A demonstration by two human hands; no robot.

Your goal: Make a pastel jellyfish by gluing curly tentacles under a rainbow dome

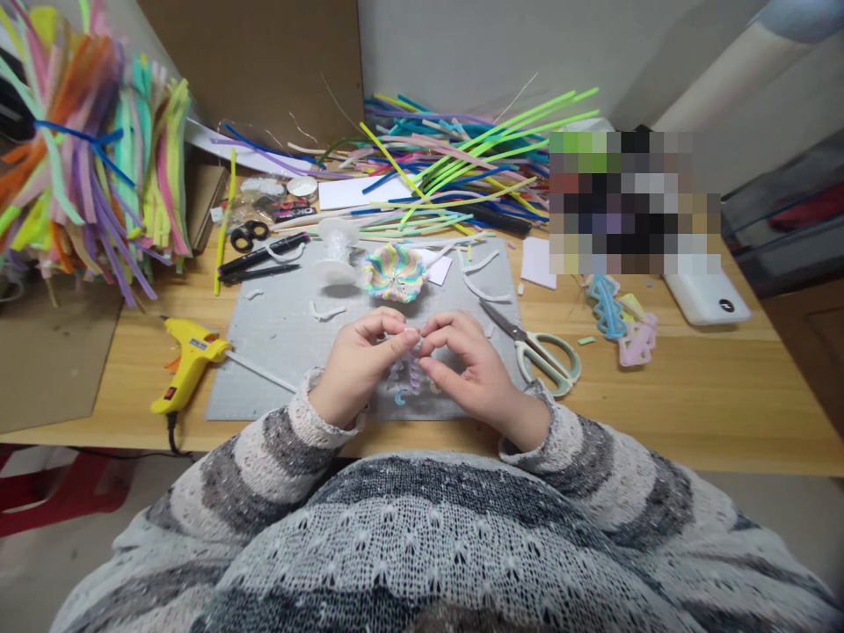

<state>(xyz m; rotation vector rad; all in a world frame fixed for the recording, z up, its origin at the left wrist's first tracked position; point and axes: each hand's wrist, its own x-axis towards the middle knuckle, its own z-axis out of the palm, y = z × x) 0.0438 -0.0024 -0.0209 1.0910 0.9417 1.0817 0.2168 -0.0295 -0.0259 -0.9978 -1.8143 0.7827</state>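
My left hand and my right hand meet over the grey cutting mat, thumbs and fingertips pinched together. Between them is a small pale pink piece, mostly hidden by the fingers. Below the fingertips show a lilac twisted strand and a small blue crescent; I cannot tell how they join the piece. Just beyond my hands sits a ruffled pastel pipe-cleaner bowl shape, with a spool of clear thread to its left. Scissors lie to the right of my right hand.
A yellow glue gun lies at left, its glue stick reaching onto the mat. Bundled pipe cleaners stand at far left; loose ones pile along the back. Black pens, pastel shapes and a white box-like device surround the mat.
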